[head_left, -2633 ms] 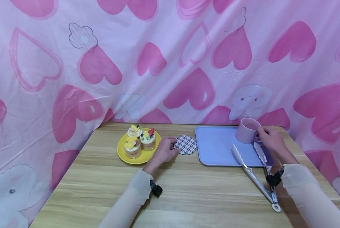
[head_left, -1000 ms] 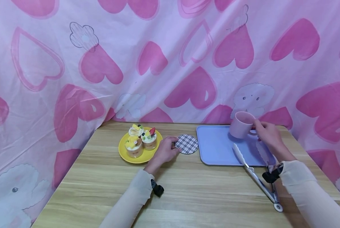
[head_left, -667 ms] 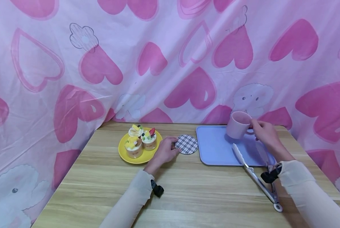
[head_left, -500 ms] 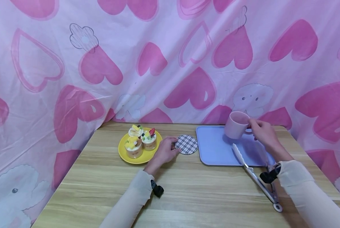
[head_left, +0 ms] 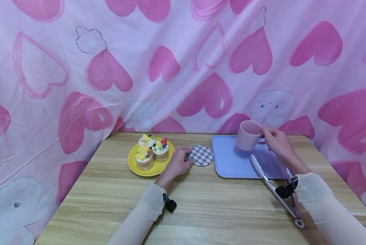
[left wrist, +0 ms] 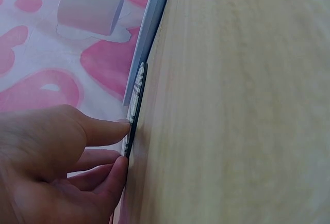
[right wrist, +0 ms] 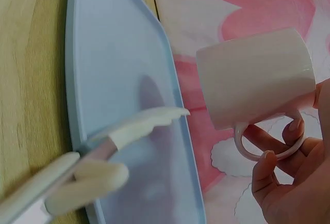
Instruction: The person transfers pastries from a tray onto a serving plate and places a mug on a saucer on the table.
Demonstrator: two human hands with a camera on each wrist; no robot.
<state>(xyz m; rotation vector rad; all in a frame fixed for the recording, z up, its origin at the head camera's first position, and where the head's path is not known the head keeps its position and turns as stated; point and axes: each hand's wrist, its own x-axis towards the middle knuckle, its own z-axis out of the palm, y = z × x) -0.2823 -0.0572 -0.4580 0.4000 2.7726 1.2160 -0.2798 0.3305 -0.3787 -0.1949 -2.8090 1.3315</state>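
Observation:
A pink mug [head_left: 248,135] hangs above the blue tray [head_left: 228,165], its shadow falling on the tray below. My right hand [head_left: 277,143] holds it at the handle; in the right wrist view fingers pass through the handle loop, and the mug [right wrist: 255,77] is seen from the side. Farther left, a round plaid coaster [head_left: 202,156] lies on the table beside the tray. My left hand [head_left: 178,161] grips its left edge between thumb and fingers, and the left wrist view shows the fingertips on the thin rim of the coaster [left wrist: 135,100].
Metal tongs [head_left: 276,190] with pale tips lie spread, partly over the tray's front edge, under my right forearm. A yellow plate [head_left: 153,172] bearing 3 dessert cups [head_left: 144,160] stands left of my left hand. A pink heart-patterned cloth [head_left: 201,68] hangs behind the wooden table [head_left: 201,211].
My right hand has lifted the mug from the tray's right rear and carried it leftward above the tray. My left hand has stayed at the coaster.

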